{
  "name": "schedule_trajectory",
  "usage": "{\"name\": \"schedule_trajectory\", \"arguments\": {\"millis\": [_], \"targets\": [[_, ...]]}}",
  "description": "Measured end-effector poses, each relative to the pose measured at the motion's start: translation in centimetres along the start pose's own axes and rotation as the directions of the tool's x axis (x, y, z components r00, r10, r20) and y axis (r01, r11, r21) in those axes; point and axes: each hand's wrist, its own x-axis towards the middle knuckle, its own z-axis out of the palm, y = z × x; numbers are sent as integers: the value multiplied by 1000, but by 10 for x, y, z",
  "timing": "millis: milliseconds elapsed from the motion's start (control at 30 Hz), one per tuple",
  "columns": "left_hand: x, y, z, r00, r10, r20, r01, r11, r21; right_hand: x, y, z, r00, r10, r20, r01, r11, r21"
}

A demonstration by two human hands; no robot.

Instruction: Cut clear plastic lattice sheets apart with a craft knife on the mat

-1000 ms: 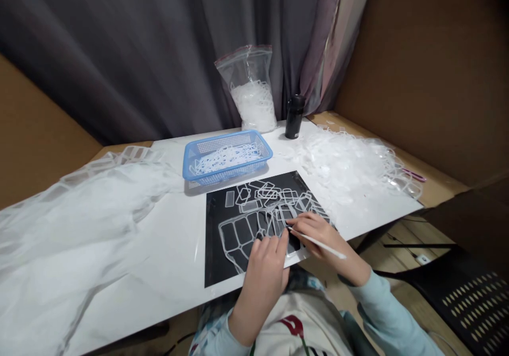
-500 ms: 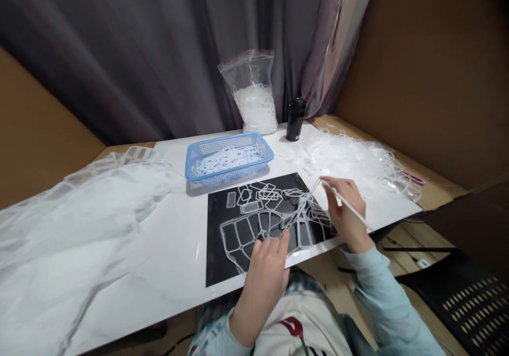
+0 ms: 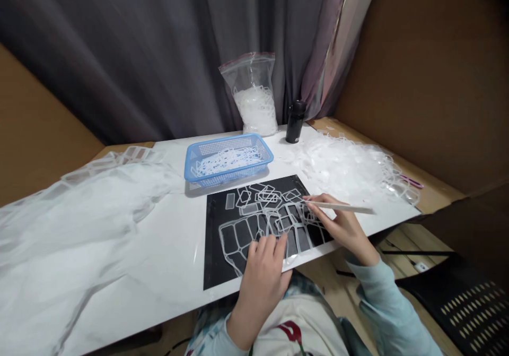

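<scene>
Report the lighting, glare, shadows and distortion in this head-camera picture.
Head view: soft light, bright on the white tabletop, dim on the curtain; a thin glare streak just left of the black mat; a soft shadow before the blue basket; wide-angle distortion stretches the clear film heap at the left edge; left hand and right hand with its white stick look sharp.

The left hand [image 3: 260,276] covers the near edge of the translucent white plastic grid sheet [image 3: 238,236]. Beyond the right hand [image 3: 342,226], a thin pink object [image 3: 409,182] lies half buried in the heap of white plastic offcuts [image 3: 350,165], too small to identify.
</scene>
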Motion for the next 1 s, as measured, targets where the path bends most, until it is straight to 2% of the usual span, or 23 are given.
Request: {"name": "schedule_trajectory", "arguments": {"millis": [133,233,333,500,567,633,700,800,1000], "targets": [[1,2,-1,996,30,-88,-26,999,39,-13,2,2,993,52,105,-61,995,83],[7,2,0,988,142,-63,-138,988,69,-20,5,7,990,60,129,-78,987,142],[11,1,3,981,194,-4,-194,980,52,-23,8,12,995,69,76,-80,986,148],[8,1,3,984,176,-10,-176,984,-13,-18,8,11,996,86,-23,-83,991,104],[6,1,2,985,175,-10,-175,984,-17,-16,7,9,998,61,-26,-58,994,87],[5,1,2,985,173,-14,-174,985,-14,-14,4,8,1000,25,18,-27,994,106],[5,1,3,984,176,-31,-176,984,-17,-14,2,6,994,0,113,-17,988,151],[5,1,4,981,183,-57,-184,983,-12,-17,0,5,968,16,249,-65,980,190],[6,2,2,981,188,-58,-184,981,62,-24,4,5,938,75,338,-148,969,196]]}}
